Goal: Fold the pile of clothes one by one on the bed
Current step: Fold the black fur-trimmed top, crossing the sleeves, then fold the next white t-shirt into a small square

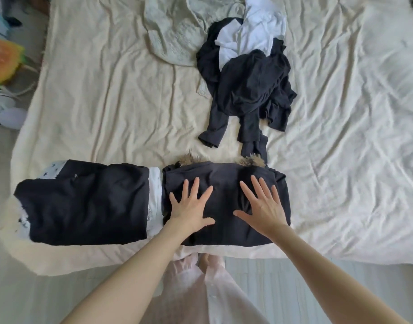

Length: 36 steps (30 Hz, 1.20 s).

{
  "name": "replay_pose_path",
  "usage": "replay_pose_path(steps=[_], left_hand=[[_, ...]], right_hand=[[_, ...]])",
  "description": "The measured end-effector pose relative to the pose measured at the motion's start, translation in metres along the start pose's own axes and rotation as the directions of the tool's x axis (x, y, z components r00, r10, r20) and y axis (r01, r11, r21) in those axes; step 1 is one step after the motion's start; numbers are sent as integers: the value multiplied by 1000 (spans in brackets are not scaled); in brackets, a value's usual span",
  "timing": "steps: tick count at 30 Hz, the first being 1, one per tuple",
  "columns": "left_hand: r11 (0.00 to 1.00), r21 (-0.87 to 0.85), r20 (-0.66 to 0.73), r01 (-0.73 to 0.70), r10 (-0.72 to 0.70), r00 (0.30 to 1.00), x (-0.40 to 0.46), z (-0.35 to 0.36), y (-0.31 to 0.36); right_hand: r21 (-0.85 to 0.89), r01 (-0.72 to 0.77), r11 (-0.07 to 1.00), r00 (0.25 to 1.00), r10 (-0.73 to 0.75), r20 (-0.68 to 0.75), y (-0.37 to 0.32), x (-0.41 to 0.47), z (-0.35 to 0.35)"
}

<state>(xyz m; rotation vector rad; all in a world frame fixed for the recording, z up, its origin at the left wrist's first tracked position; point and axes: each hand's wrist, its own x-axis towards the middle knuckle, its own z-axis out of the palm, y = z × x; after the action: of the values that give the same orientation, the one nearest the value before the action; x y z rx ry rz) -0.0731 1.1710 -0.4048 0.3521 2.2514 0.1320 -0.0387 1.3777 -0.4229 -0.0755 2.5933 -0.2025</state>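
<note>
Clothes: beyond your folded garment (226,202) on the bed (341,136) lies the unfolded pile (249,85); left of the garment, touching it, sits a folded stack (83,202). Your left hand (191,206) and right hand (262,206) press flat on the garment, fingers spread.

Two folded stacks (83,202) (224,204), one pile (247,85)

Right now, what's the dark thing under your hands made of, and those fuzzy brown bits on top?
The dark folded garment looks like soft matte knit cloth, likely cotton: it creases and doesn't shine. The brown tufts look like fur trim, real or fake I can't tell: wispy hairs stick out.
</note>
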Motion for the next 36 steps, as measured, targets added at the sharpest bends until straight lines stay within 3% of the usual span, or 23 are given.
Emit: replay_pose_path(steps=[2, 6, 11, 16, 23, 28, 32, 36], left_hand=[[997, -27, -198, -78, 71, 978, -23, -16, -1], [991, -44, -545, -128, 84, 834, -75, -56, -15], [992, -117, -752, -52, -54, 656, -134, -109, -60], [960, -272, -787, 70, -263, 558, -203, -109, -136], [851, -484, -732, 205, -522, 438, -295, -65, -276], [808, -522, -641, 272, -582, 500, -344, -39, -394], [798, -524, -621, 298, -597, 509, -385, -28, -475], [768, -551, -563, 326, -631, 533, -403, -24, -526]], right_hand=[[33, 25, 999, 996, -22, -87, -15, -9, -26], [23, 185, 983, 945, -171, -280, -62, -22, -93], [-42, 307, 951, 886, -301, -352, -134, -25, -166], [-58, 442, 895, 833, -434, -343, -220, -28, -196], [-97, 571, 815, 775, -574, -265, -371, -25, -177], [-88, 592, 801, 765, -592, -253, -496, -23, -149], [-65, 595, 801, 779, -594, -202, -591, -20, -133], [-18, 611, 791, 768, -599, -227, -649, -23, -130]])
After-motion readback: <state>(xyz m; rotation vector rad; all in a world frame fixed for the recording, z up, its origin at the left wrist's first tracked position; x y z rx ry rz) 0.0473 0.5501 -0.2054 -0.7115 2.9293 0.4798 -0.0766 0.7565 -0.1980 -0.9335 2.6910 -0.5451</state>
